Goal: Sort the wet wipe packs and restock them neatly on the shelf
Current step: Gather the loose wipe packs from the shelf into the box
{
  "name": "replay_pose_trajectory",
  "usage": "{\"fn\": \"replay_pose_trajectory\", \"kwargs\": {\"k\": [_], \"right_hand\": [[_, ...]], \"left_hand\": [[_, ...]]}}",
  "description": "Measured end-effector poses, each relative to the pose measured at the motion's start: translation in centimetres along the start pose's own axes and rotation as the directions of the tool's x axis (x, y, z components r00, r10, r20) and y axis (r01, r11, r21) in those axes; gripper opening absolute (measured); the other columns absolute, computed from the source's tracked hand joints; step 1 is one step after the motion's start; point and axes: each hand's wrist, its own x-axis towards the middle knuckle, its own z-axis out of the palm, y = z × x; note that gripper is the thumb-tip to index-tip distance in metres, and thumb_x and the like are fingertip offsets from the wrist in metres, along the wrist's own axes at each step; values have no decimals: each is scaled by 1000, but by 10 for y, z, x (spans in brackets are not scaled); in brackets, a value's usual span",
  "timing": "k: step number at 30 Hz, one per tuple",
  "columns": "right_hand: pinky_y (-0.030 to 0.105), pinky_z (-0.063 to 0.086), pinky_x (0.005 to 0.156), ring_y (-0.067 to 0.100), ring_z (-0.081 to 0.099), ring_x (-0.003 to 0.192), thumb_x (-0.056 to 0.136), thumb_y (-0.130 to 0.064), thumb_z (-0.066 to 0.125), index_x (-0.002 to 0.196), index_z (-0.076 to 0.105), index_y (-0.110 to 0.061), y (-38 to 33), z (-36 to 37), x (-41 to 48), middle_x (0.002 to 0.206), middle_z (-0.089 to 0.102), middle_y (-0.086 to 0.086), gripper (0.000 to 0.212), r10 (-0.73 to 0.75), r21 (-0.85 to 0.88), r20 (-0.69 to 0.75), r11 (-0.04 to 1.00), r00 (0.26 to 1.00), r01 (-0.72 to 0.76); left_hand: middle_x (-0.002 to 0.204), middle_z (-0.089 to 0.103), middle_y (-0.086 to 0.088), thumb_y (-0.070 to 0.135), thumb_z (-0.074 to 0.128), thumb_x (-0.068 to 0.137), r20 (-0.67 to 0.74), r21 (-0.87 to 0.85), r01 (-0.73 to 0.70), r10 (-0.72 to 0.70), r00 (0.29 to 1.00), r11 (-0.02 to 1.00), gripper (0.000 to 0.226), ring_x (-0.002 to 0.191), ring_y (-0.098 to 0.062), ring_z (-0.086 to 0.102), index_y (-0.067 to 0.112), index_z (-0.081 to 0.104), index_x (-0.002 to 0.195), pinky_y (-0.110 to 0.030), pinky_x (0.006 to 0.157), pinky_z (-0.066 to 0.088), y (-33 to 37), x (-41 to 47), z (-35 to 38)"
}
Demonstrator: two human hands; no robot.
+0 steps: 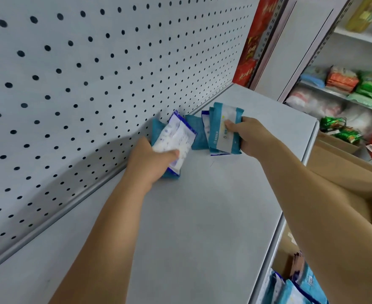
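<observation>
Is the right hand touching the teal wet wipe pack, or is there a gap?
Touching. The head view shows the right hand gripping the teal wet wipe pack: thumb on its front, fingers curled round its right edge.

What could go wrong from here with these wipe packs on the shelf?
The left hand grips a fanned, uneven bundle of packs; the top one may slip out. The loose teal pack between the hands could get knocked askew if the right hand pushes its teal packs closer.
</observation>
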Motion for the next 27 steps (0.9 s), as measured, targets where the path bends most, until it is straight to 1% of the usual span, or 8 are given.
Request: {"fn": "replay_pose_trajectory", "kwargs": {"k": [6, 9, 11, 13, 16, 19, 24, 27], "right_hand": [[51, 59, 87, 30, 71, 101, 95, -13, 67, 122, 60, -8, 22, -40, -27, 114, 72, 9, 28, -2, 121, -55, 993, 998, 9], [52, 59, 86, 31, 72, 98, 94, -15, 69, 122, 60, -9, 34, -54, -45, 111, 73, 9, 30, -10, 132, -92, 991, 996, 22], [52, 59, 85, 30, 73, 95, 93, -16, 70, 120, 60, -11, 42, -65, -56, 108, 74, 8, 29, -8, 158, -123, 987, 992, 28], [52, 60, 84, 29, 73, 95, 93, -19, 71, 120, 60, -14, 49, -76, -66, 107, 74, 7, 29, -11, 170, -145, 985, 989, 36], [50, 61, 83, 28, 73, 94, 93, -20, 70, 120, 59, -15, 58, -93, -82, 108, 73, 7, 29, -30, 206, -168, 976, 985, 65], [49, 62, 79, 26, 74, 91, 93, -20, 71, 120, 58, -17, 67, -108, -98, 108, 73, 7, 30, -27, 280, -207, 956, 978, 85], [51, 61, 81, 27, 75, 90, 94, -14, 69, 119, 59, -12, 82, -127, -122, 108, 74, 9, 28, 43, 448, -233, 891, 972, 68], [49, 62, 79, 27, 76, 88, 94, -11, 68, 120, 59, -10, 88, -137, -135, 107, 75, 10, 28, 49, 495, -219, 867, 975, 67]], "left_hand": [[101, 76, 4, 32, 72, 95, 69, -267, 20, -1, 998, 964, 20, 84, -9, 70, 21, 69, 111, -22, 65, 49, 33, 30, 46], [104, 72, -3, 42, 71, 89, 49, -163, 23, -15, 999, 986, 37, 81, -13, 65, 14, 68, 114, -24, 60, 48, 43, 47, 79], [109, 71, -9, 60, 72, 65, 7, -44, 27, -27, 1000, 999, 61, 96, -25, 67, 14, 68, 106, -35, 75, 58, 42, 60, 98], [108, 69, -12, 56, 73, 65, -14, 64, -9, 10, 1000, 998, 57, 102, -32, 66, 12, 65, 100, -43, 88, 59, 45, 62, 111], [101, 64, -6, 30, 74, 88, -23, 103, -58, 61, 998, 993, 29, 91, -28, 63, 10, 61, 105, -34, 79, 53, 45, 58, 125], [102, 67, -6, 20, 76, 86, -40, 95, -70, 74, 996, 993, 32, 91, -27, 67, 7, 65, 114, -35, 77, 55, 45, 46, 131], [116, 67, -11, 53, 69, 44, -93, 154, 4, 10, 996, 988, 70, 100, -30, 68, 20, 69, 106, -45, 85, 61, 40, 73, 143], [124, 60, -12, 50, 76, 69, -100, 251, -3, 29, 995, 968, 62, 112, -31, 60, 15, 63, 119, -38, 88, 55, 57, 58, 148]]}}
